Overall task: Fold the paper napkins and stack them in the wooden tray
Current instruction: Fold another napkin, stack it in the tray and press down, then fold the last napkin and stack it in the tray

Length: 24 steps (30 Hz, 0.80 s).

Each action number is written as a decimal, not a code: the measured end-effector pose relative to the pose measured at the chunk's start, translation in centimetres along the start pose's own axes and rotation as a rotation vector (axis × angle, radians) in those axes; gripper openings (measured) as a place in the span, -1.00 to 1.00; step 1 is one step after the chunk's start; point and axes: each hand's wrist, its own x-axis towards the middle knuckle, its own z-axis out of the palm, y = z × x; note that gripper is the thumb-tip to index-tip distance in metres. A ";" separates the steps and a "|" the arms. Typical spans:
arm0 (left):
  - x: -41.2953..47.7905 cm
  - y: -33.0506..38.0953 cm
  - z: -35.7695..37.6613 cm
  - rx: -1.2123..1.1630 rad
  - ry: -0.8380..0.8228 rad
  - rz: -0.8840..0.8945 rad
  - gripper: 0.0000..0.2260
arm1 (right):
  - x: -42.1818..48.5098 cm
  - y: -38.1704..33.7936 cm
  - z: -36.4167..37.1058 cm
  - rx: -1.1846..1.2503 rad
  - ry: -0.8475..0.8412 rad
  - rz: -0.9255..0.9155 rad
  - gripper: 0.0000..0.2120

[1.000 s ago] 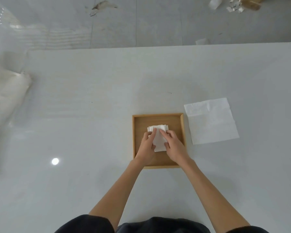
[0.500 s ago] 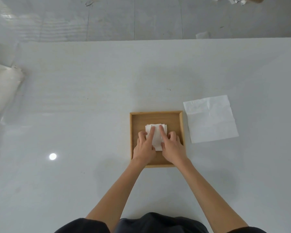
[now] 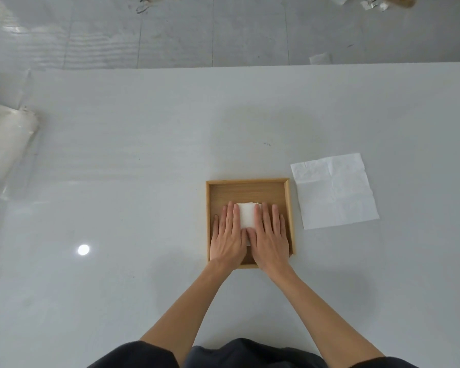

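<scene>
Fingers of both hands lie flat and extended, grasping nothing, pressing the folded napkin stack into the wooden tray, evidently to flatten it. Unfolded napkin waits right of tray.

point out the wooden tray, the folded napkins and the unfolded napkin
wooden tray [image 3: 247, 181], head view, far rim
folded napkins [image 3: 246, 215], head view, top face between the hands
unfolded napkin [image 3: 335, 191], head view, centre creases

Tray tan wood; napkins white; table pale grey; sleeves blk.
</scene>
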 end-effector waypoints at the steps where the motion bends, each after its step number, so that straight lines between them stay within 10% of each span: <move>1: 0.1 0.1 0.1 -0.014 -0.014 -0.004 -0.43 | 0.0 0.1 0.1 0.013 -0.012 0.000 -0.39; 6: 0.3 0.1 -0.3 -0.289 -0.030 -0.001 -0.41 | 0.2 0.1 0.4 0.199 -0.071 0.025 -0.39; 12: -0.6 0.7 -1.8 -0.994 0.143 -0.079 -0.46 | -0.5 -0.9 -2.4 1.320 0.074 0.345 -0.46; 24: -0.3 1.2 -1.6 -1.050 0.129 -0.117 -0.45 | -0.2 -2.4 -2.4 1.239 0.006 0.265 -0.43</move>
